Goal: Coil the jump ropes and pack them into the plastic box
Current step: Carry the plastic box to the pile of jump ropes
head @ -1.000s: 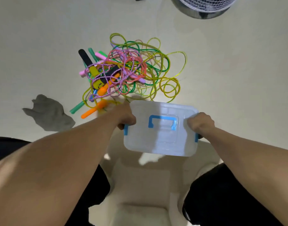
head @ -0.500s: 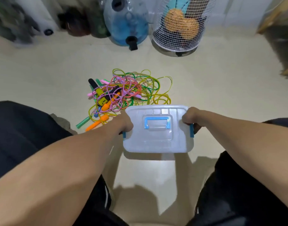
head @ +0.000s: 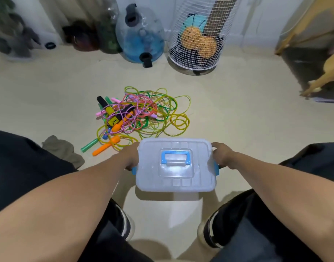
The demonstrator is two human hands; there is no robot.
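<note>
A translucent plastic box [head: 196, 178] with a closed lid and a blue handle [head: 175, 157] sits on the floor between my feet. My left hand [head: 129, 155] grips its left side at the blue latch. My right hand [head: 221, 155] grips its right side at the other latch. Just beyond the box lies a tangled heap of jump ropes [head: 143, 112], yellow, green and pink cords with orange, green, pink and black-yellow handles. An orange handle [head: 105, 146] and a green handle [head: 89, 145] stick out at the heap's near left.
A grey cloth [head: 63, 150] lies on the floor at left. Against the far wall stand a wire mesh basket [head: 198, 40] with balls, a large blue water jug [head: 141, 36] and dark bags. Wooden furniture legs [head: 325, 72] are at right. My shoes [head: 207, 231] flank the box.
The view has tilted up from the floor to take in the far wall. Both hands have stayed on the sides of the box; the rope heap has not moved.
</note>
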